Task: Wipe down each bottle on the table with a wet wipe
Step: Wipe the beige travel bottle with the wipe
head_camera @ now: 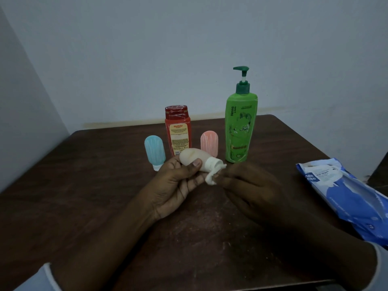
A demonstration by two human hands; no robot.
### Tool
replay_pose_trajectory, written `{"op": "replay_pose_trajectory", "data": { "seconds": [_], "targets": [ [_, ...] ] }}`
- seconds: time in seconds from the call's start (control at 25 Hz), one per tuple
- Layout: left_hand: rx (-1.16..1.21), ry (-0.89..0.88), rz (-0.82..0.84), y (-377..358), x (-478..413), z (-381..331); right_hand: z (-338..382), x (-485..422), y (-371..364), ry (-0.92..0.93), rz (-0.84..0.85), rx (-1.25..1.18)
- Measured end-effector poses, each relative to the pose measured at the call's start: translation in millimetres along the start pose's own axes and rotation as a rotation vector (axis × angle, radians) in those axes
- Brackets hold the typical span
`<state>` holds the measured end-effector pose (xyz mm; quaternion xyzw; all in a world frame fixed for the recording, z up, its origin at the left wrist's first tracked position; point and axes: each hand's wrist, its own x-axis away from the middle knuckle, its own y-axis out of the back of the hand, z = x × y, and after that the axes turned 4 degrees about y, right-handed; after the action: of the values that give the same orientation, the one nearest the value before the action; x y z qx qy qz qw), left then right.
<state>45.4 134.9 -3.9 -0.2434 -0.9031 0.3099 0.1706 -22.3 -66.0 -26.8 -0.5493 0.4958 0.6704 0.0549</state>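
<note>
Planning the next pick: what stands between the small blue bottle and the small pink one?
Head view: the red plastic bottle with a yellow label, upright, slightly behind them.

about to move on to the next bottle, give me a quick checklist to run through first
1. Left hand grips the cream bottle: ok.
2. Right hand pinches the wet wipe at the white cap: ok.
3. Cream bottle wiped all round: cannot tell.
4. Blue bottle, red bottle, pink bottle and green pump bottle standing: ok.
5. Wipes pack on the table, on the right: ok.
6. Wipe wet enough: cannot tell.
</note>
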Motion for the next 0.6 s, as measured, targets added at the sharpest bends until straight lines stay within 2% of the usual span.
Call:
{"op": "replay_pose_trajectory", "data": {
  "seconds": [0.08,0.2,0.32,0.44,0.52,0.6],
  "targets": [
    [-0.006,-0.002,-0.009,0,-1,0,0,-1,0,0.007,-0.01,0.013],
    [0.023,-0.019,-0.04,4,-6,-1,-8,-2,-3,-0.102,-0.005,0.031],
    [-0.001,-0.054,-0.031,5,-7,-2,-3,1,-3,0.033,0.077,-0.016],
    [-0.153,-0.122,-0.022,4,-1,-3,0,-2,8,-0.002,-0.047,-0.014],
    [-0.287,-0.168,-0.04,4,0,-5,-7,-5,16,-0.101,-0.168,0.024],
    [-0.441,-0.215,-0.063,4,1,-5,-12,-4,29,-0.248,-0.206,0.018]
  ]
}}
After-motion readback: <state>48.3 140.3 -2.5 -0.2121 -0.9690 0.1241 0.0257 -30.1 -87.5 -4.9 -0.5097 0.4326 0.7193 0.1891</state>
